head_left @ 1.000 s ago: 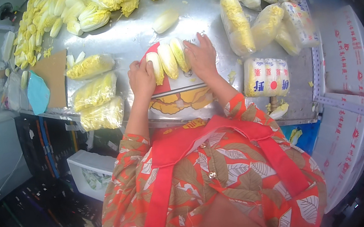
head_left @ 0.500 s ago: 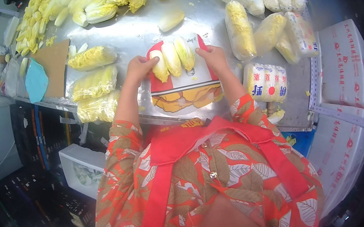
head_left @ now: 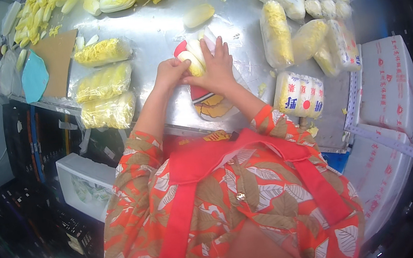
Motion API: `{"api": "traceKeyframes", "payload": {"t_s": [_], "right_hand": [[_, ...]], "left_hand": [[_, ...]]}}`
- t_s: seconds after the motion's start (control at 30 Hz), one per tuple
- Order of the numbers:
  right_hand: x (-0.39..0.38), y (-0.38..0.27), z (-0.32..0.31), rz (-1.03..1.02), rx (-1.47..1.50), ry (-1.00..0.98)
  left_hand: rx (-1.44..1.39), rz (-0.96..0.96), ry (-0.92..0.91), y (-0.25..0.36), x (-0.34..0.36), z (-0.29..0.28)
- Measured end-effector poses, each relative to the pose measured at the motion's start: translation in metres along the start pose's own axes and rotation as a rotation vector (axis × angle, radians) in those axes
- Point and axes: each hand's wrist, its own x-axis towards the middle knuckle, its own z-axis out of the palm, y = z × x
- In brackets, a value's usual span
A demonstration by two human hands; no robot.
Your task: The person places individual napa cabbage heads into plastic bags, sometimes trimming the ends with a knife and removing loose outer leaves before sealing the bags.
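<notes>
My left hand (head_left: pixel 170 73) is closed at the left side of a small bundle of pale yellow cabbages (head_left: pixel 191 60) on a printed red, white and yellow wrapper (head_left: pixel 211 106). Its thumb touches the cabbages; what its fingers grip is hidden. My right hand (head_left: pixel 215 73) lies with fingers stretched and apart over the bundle's right side, partly covering it. The wrapper lies on the steel table (head_left: pixel 150 37), its top part narrowed and partly hidden by the hands. A loose cabbage (head_left: pixel 198 14) lies beyond the bundle.
Several bagged cabbages (head_left: pixel 102 82) lie left; more clear and printed packs (head_left: pixel 298 95) lie right. A heap of loose cabbages (head_left: pixel 116 0) fills the far left. Cardboard (head_left: pixel 62 69) and a blue sheet (head_left: pixel 34 81) sit at the left edge. White boxes (head_left: pixel 384 90) and a perforated rail flank the right.
Both hands have come together over the cabbages, the right one moving left and spreading its fingers over them. The wrapper, which was spread flat, is now drawn inward around the bundle.
</notes>
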Motion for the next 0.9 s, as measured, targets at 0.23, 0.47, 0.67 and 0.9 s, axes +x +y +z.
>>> {"api": "traceKeyframes", "payload": {"t_s": [0.23, 0.47, 0.67, 0.9], "right_hand": [[0.003, -0.003, 0.015, -0.073, -0.017, 0.212], [0.01, 0.008, 0.004, -0.214, 0.09, 0.271], [0.014, 0.017, 0.013, -0.257, 0.145, 0.278], [0.014, 0.003, 0.008, -0.221, 0.088, 0.231]], "left_hand": [[0.078, 0.078, 0.008, 0.0, -0.003, -0.002], [0.379, 0.414, 0.106, 0.01, 0.0, -0.016], [0.752, 0.731, 0.104, -0.001, 0.011, 0.014], [0.714, 0.724, 0.114, -0.005, 0.016, 0.017]]}}
